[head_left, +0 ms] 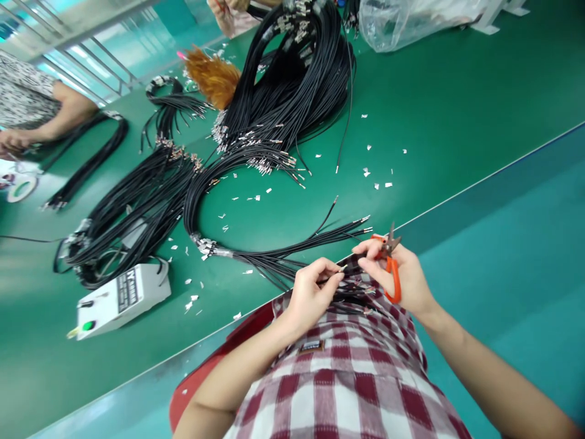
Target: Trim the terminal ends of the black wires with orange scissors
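My left hand [315, 291] pinches the end of a black cable close to my lap. Orange-handled scissors [393, 277] sit in my right hand [404, 274], their short metal blades pointing up and away from the cable. The thumb and a finger of that hand reach toward the pinched cable end; whether they touch it I cannot tell. A bundle of black cables [274, 250] runs from the table over its edge to my lap. Several stripped ends lie spread on my checked clothing [338, 378], below the left fingers.
More black cable bundles [292, 85] lie in coils across the green table [457, 110]. A grey box with a green button [123, 299] stands at left. White scraps are scattered about. A brown feather duster [212, 76] and clear plastic bag [388, 24] lie farther back. Another person's arm [68, 110] is at far left.
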{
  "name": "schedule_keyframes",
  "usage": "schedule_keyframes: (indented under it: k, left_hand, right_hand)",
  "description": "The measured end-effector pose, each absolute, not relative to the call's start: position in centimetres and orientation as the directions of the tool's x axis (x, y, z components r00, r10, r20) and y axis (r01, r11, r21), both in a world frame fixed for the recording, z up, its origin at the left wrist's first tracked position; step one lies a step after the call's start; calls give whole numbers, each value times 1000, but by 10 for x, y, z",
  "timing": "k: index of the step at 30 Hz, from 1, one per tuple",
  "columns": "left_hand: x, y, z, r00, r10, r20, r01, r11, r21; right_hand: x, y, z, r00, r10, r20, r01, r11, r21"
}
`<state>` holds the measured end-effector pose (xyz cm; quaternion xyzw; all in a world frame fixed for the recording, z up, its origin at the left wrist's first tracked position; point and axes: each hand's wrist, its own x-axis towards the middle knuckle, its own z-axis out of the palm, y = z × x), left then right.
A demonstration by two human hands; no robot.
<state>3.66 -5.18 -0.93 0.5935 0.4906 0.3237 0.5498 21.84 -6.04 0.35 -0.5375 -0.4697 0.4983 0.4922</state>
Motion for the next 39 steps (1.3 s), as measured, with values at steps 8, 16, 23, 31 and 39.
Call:
schedule_keyframes:
  k: [8,16,23,31,39]
  left_hand:
    - [39,-51,-11,311,936,-164,177,113,978]
    - [45,-46,-10,199,958,-209,-58,224,973]
    - [44,-42,-13,168,959,-228,-88,245,966]
    - [44,-45,-15,175,966,-191,-148,218,965]
    - [43,-47,-17,166,978,-126,-135,149,980]
  right_hand:
    - [200,-64,-10,34,991,-132,-141,-126,-982]
    - [228,-71,16,315,947,66,63,48,-997]
    - [214,-101,16,-490,724,-486,-126,-611,-782]
    - [196,-95,17,-487,674,-556,-48,-656,-753]
    - [195,-96,13,-491,649,-581,-139,-717,-683]
